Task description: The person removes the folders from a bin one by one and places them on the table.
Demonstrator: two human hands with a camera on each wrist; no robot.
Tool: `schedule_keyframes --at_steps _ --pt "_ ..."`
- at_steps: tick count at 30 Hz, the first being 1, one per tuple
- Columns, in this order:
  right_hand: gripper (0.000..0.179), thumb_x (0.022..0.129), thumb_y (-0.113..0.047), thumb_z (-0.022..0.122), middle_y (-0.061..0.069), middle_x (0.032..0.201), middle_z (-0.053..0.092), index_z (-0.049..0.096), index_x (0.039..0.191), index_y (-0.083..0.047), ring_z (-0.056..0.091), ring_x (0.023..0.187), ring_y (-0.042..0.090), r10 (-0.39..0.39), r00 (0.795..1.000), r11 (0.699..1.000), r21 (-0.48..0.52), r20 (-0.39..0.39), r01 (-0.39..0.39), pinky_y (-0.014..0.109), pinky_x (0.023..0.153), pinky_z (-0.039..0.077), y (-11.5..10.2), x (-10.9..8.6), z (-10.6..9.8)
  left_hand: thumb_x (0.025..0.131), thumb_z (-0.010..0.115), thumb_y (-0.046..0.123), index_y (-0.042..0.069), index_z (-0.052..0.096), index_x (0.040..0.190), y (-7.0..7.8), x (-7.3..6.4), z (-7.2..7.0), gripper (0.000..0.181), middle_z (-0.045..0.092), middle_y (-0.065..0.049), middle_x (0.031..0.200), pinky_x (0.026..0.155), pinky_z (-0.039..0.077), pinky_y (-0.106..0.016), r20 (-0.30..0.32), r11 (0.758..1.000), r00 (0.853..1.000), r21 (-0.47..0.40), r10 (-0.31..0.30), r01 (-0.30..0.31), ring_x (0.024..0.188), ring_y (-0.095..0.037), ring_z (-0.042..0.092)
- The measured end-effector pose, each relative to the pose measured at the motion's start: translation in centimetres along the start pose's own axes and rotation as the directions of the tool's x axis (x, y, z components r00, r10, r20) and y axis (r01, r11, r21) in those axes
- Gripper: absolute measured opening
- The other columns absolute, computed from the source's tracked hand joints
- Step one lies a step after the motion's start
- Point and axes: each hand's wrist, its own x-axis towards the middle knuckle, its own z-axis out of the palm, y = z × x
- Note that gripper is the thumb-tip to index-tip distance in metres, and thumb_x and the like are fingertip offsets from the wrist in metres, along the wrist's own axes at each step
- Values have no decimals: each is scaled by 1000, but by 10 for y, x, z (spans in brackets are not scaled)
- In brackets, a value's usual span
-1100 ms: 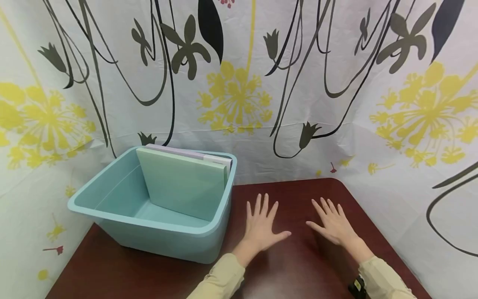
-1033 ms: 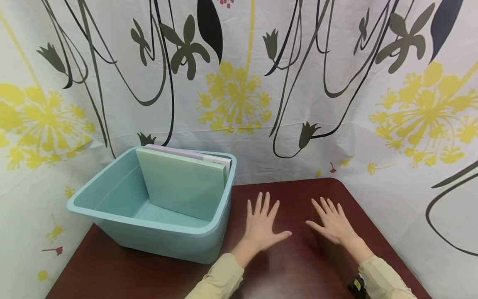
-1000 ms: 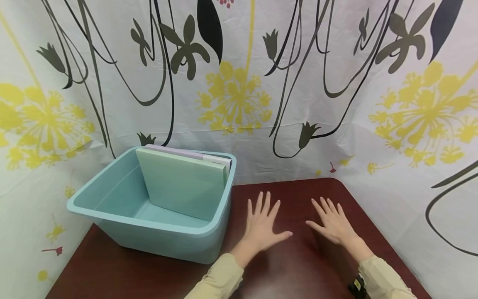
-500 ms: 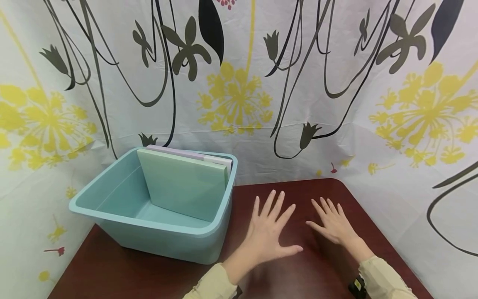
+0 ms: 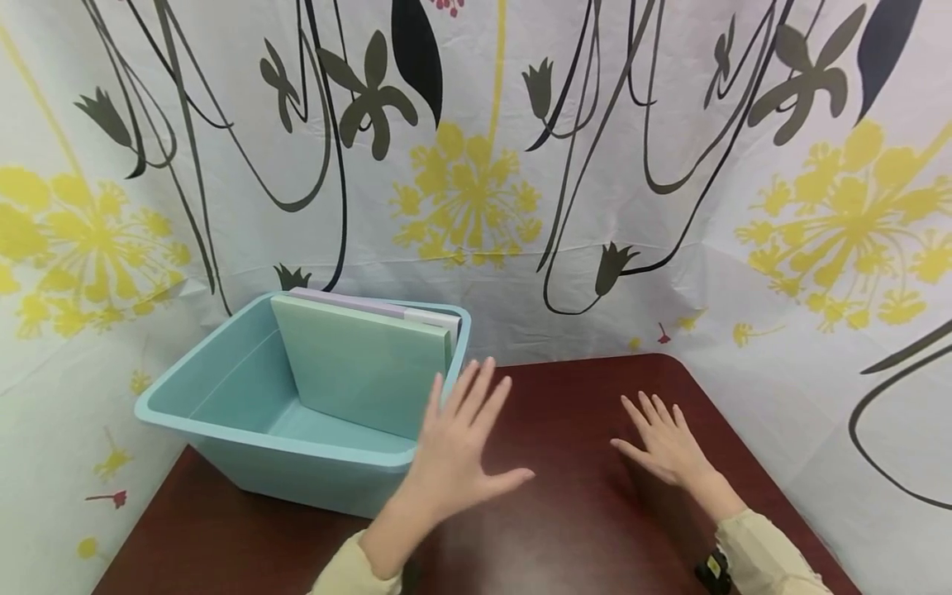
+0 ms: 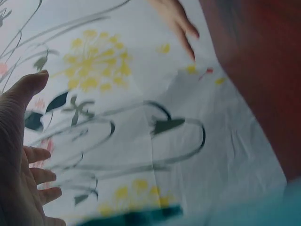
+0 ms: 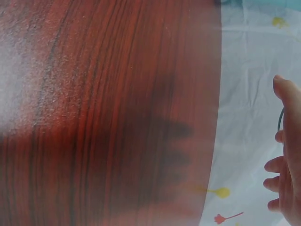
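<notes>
My left hand (image 5: 449, 463) is raised with fingers spread, in front of the right side of a light blue plastic tub (image 5: 297, 450) in the head view. It holds nothing, and it covers part of the tub's right rim. Inside the tub a pale green flat box (image 5: 364, 364) leans upright against the back, with a lilac and white one (image 5: 349, 302) behind it. Over the right side of the table my right hand (image 5: 665, 450) hovers with straight fingers. Its shadow falls on the wood in the right wrist view, and nothing is in it.
The dark red wooden table (image 5: 565, 545) has a rounded back right corner. A white cloth with flower prints (image 5: 476, 314) hangs behind and on both sides. A dark device (image 5: 714, 570) sits at the right wrist.
My left hand first drifts slightly right and rises, then swings left to the tub's right side. The right hand stays almost still, and the tub has not moved.
</notes>
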Motion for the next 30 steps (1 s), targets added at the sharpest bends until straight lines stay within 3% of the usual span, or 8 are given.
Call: schedule_keyframes --at_steps 5,10,16,19,21,25,30 --pt "76 85 -53 51 30 140 28 33 139 -3 24 127 47 -1 1000 1000 -5 0 1 62 100 15 1 -1 1 66 66 62 9 41 137 -25 -14 -14 92 27 -10 147 105 16 -56 -34 997 999 -74 -24 21 133 -29 27" --pt "75 85 -53 51 29 140 29 33 139 -3 24 127 47 -2 1000 1000 -13 0 2 62 100 16 1 0 2 76 49 68 7 40 137 -47 -23 -24 86 28 -13 146 102 20 -59 -100 989 994 -141 -50 36 131 -31 30" --pt "75 86 -52 51 29 140 28 33 139 -3 24 128 46 -6 1000 1000 -7 -3 6 62 100 15 1 1 1 78 49 66 -1 46 130 -74 -35 -37 85 33 -18 143 97 26 -61 -250 987 967 -160 -54 14 127 -34 36" --pt "75 86 -52 51 29 140 28 32 140 -3 24 128 46 -4 1000 1000 -11 -7 4 61 100 15 1 1 1 80 48 64 -2 47 128 -86 -43 -42 82 37 -18 140 98 28 -57 -292 990 954 -139 -65 24 125 -35 36" --pt "75 86 -51 51 29 140 28 32 140 -3 24 128 46 -3 1000 1000 -7 -6 3 62 100 15 1 0 0 82 45 63 -2 47 129 -94 -50 -45 80 38 -19 140 102 27 -51 -293 991 952 -128 -83 47 125 -36 36" --pt "76 86 -51 51 29 140 28 32 140 -2 23 128 46 -2 1000 1000 1 3 2 62 101 14 0 0 0 84 40 64 -1 43 132 -108 -69 -49 81 36 -20 140 109 17 -36 -225 988 964 -101 -140 120 125 -38 34" --pt "76 86 -52 51 29 141 27 30 140 -2 22 129 46 -3 1000 1000 14 0 3 61 101 13 0 0 -4 84 36 67 -4 42 132 -131 -94 -55 86 44 -23 131 109 16 -33 -201 984 964 -13 -177 178 119 -40 38"
